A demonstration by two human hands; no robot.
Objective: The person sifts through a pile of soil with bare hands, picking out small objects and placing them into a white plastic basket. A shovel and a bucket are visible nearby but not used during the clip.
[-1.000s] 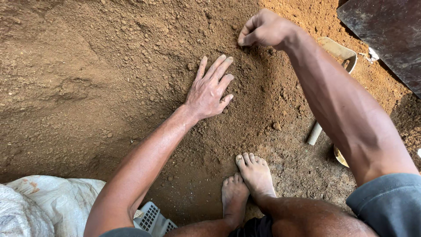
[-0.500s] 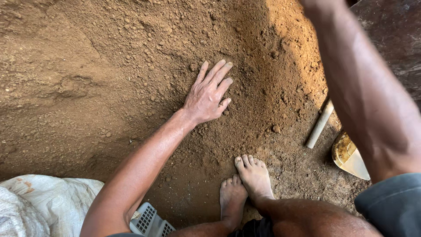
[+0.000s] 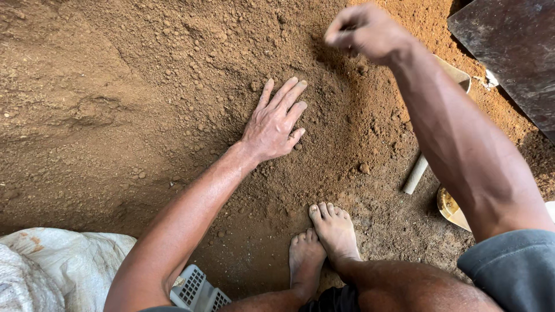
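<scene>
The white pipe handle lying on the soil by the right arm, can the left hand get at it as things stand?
Probably not easily: the left hand lies flat on the soil, and the raised right arm crosses above the white pipe handle.

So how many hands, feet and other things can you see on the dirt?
Hands: 2, left hand flat on the dirt, right hand raised and closed
Feet: 2
White sack: 1
Pale handle: 1
Grey crate: 1
Dark board: 1
Total: 8
</scene>
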